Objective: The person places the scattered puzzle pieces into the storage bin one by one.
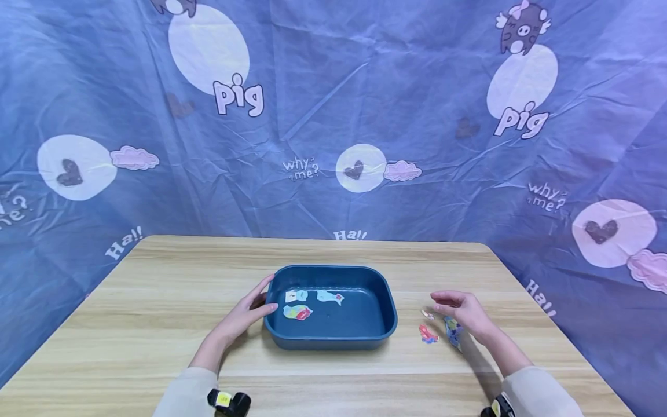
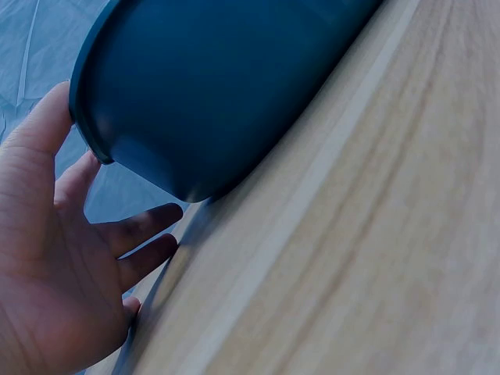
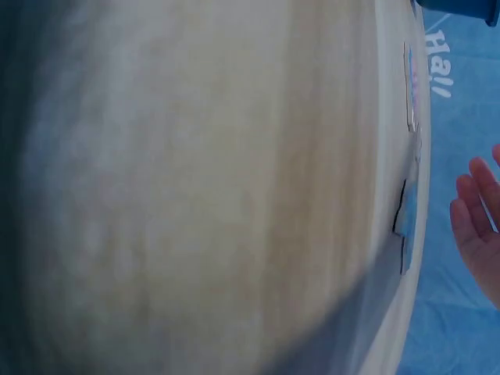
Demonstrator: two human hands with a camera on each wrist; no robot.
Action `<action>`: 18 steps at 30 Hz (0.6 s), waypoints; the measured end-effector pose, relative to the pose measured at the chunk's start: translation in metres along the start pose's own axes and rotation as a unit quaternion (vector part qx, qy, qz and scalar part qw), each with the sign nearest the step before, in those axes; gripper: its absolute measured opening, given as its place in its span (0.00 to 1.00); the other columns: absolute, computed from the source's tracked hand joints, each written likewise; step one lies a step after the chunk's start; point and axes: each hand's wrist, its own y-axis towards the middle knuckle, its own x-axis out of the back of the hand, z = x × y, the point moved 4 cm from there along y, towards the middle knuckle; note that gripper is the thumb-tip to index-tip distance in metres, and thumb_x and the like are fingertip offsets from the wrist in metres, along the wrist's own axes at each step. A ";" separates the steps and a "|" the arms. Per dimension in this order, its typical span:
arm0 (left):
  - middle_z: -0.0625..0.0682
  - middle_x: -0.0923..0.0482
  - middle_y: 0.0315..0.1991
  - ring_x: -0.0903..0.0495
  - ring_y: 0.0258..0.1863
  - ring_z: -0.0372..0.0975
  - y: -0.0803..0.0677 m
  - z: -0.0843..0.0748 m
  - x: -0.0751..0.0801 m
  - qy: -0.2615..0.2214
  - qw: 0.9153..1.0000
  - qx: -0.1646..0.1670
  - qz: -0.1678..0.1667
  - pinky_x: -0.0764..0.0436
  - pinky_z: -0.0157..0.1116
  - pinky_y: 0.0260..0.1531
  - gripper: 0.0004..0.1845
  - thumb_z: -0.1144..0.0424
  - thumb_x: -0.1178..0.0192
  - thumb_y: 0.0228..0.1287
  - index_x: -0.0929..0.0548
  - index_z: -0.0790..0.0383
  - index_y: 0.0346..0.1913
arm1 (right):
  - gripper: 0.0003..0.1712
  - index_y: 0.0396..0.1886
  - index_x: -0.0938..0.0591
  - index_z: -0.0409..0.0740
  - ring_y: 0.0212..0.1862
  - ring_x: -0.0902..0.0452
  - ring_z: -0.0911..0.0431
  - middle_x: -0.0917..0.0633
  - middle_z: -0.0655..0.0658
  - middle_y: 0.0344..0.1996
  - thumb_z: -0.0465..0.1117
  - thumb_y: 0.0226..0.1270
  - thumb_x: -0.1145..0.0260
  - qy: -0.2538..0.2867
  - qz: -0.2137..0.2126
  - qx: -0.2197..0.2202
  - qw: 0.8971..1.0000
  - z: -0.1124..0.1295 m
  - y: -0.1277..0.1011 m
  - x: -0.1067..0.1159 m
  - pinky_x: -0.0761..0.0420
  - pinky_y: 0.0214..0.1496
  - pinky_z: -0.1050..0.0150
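A dark blue plastic basin (image 1: 333,341) stands mid-table. Against its left end rests my left hand (image 1: 242,318), thumb and index finger spread along the rim. The left wrist view shows that hand (image 2: 62,258) with its other fingers outside the wall. On the basin floor lie two pale blue paper pieces (image 1: 297,296) (image 1: 329,297) and a multicoloured piece (image 1: 297,313). My right hand (image 1: 465,314) hovers right of the basin, fingers loosely bent, nothing visible in it. Below and beside it lie a blue-green paper piece (image 1: 452,331), a red one (image 1: 428,334) and a small whitish one (image 1: 427,314).
The wooden table (image 1: 182,278) extends around the basin. Behind it hangs a blue printed cloth (image 1: 312,127), also reaching down both sides. Black wrist cameras (image 1: 229,401) sit by the sleeves. In the right wrist view, the paper pieces (image 3: 408,207) appear edge-on.
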 end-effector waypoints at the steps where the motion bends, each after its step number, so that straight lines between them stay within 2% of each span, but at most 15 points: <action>1: 0.60 0.45 0.61 0.46 0.60 0.51 0.000 0.000 0.000 0.000 1.000 0.000 0.000 0.50 0.54 0.54 0.33 0.58 0.44 0.56 0.46 0.41 0.64 | 0.21 0.44 0.27 0.22 0.39 0.26 0.60 0.24 0.29 0.41 0.33 0.52 0.37 -0.002 -0.001 -0.002 1.000 -0.002 0.000 0.001 0.28 0.38 0.72; 10: 0.60 0.45 0.62 0.46 0.60 0.51 0.001 0.001 0.000 0.007 1.000 0.001 -0.001 0.50 0.55 0.54 0.33 0.57 0.44 0.57 0.46 0.41 0.64 | 0.20 0.41 0.25 0.22 0.36 0.25 0.63 0.21 0.32 0.37 0.33 0.49 0.35 -0.005 0.005 -0.012 1.000 -0.019 0.002 -0.005 0.28 0.37 0.73; 18: 0.60 0.44 0.61 0.45 0.60 0.51 0.002 0.001 -0.001 0.000 1.000 -0.004 0.003 0.50 0.55 0.54 0.33 0.58 0.44 0.57 0.45 0.41 0.64 | 0.17 0.37 0.23 0.24 0.34 0.26 0.64 0.20 0.34 0.34 0.32 0.47 0.33 -0.032 -0.003 0.010 0.999 -0.027 0.004 -0.009 0.27 0.35 0.72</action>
